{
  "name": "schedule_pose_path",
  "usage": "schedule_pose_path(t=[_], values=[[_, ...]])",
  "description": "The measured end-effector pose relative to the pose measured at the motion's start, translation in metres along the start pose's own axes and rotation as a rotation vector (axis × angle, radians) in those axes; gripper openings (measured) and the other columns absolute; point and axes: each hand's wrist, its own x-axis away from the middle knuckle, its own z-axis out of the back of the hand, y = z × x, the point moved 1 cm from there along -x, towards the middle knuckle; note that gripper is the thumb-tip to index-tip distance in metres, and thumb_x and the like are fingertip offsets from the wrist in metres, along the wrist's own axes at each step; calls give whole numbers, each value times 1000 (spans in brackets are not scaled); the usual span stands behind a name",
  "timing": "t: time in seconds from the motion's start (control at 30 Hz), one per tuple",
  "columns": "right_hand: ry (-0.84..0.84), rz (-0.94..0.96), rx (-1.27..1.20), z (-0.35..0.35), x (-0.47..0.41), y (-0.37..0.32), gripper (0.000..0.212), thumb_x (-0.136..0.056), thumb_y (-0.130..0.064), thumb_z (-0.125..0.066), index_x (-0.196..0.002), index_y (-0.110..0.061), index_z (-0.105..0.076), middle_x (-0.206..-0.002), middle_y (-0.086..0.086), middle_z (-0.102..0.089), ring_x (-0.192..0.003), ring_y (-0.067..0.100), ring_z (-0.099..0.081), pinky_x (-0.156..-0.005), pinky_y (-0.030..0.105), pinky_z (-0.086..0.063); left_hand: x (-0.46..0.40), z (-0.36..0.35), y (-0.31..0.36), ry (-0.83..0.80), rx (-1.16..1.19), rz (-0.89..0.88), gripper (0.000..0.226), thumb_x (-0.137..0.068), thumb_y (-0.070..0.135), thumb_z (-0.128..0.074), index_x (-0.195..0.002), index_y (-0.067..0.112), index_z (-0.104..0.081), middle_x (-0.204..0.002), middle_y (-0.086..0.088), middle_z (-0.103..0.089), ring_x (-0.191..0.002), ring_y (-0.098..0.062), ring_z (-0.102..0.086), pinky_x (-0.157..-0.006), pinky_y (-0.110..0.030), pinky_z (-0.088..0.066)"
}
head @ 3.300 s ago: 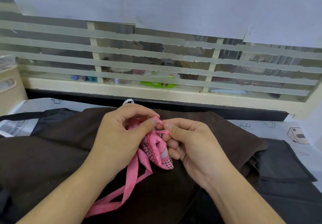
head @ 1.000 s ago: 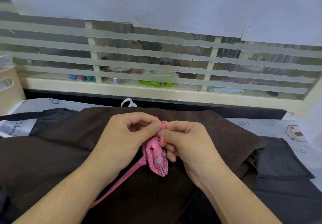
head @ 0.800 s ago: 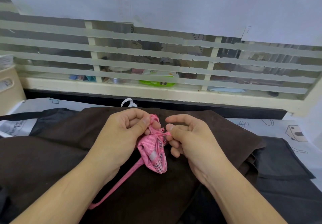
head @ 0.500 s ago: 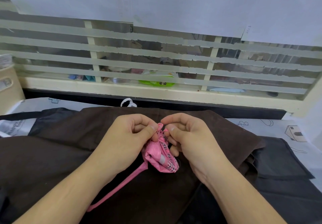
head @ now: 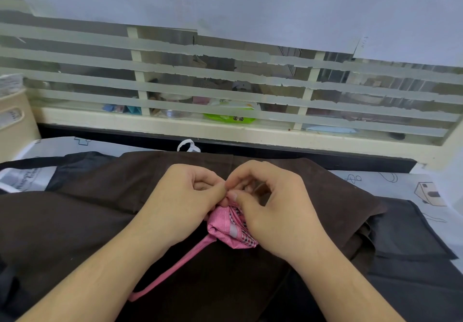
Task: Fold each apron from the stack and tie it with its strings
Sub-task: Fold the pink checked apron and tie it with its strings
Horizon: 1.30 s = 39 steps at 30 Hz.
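A small folded pink apron bundle [head: 226,229] with a checked edge lies on a spread brown apron [head: 100,211]. My left hand [head: 183,201] and my right hand [head: 273,206] meet at the bundle's top, thumb and fingers of each pinching the pink string there. The knot itself is hidden between the fingertips. One pink string [head: 172,270] trails down and to the left over the brown cloth.
Black aprons [head: 411,241] lie under the brown one at the right and far left. A printed white sheet [head: 390,181] covers the table. A white loop [head: 188,145] shows at the far edge, below a striped window. A beige bin [head: 15,123] stands at the left.
The loose pink strings have been drawn in, leaving one thin tail. My hands parted briefly, then closed together again on top of the bundle.
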Motion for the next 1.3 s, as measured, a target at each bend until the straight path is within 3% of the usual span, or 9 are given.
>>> schedule_pose_path(t=[0.3,0.5,0.7,1.03,1.17,1.3], values=[[172,13,-22,0,-2,5,25,-87,-9,-81,-89,-34,-75,-86,-14,-71,-87,7,-68,-76,18,-54,3,3,8,-80,-83,-103,18,-98,13,-70,-87,22,-81,-79,0,-79,-75,-20,-75,-72,-30,-61],[171,-50,-93,-1,-4,8,26,-87,-7,-81,-87,-33,-76,-83,-17,-73,-85,7,-71,-72,16,-55,5,-1,7,-98,-67,-129,8,-90,17,-79,-89,24,-82,-84,0,-80,-83,-18,-77,-84,-39,-63],[56,-200,-364,2,-7,14,23,-97,-2,-68,-100,-23,-77,-88,-1,-77,-72,22,-74,-70,38,-64,3,-1,7,-56,-49,-115,15,-96,16,-73,-85,22,-81,-79,0,-79,-74,-14,-76,-71,-24,-55],[-28,-203,-161,-1,-8,13,28,-93,0,-71,-95,-28,-75,-83,-4,-74,-77,11,-72,-73,27,-62,0,-2,1,-39,93,-11,17,-96,13,-71,-85,18,-83,-80,-9,-79,-75,-22,-71,-74,-37,-57],[-59,-222,-124,-3,-7,9,28,-95,0,-67,-95,-27,-74,-80,-8,-71,-77,-1,-68,-70,11,-52,0,-1,0,-14,109,0,15,-94,14,-73,-85,20,-84,-81,-8,-79,-77,-21,-74,-77,-36,-56],[-87,-239,-83,-5,-6,7,27,-98,-1,-64,-98,-27,-71,-84,-9,-68,-84,-4,-64,-73,9,-49,2,-1,2,-29,114,-6,12,-93,15,-75,-89,22,-85,-86,-5,-81,-85,-19,-78,-81,-33,-56]])
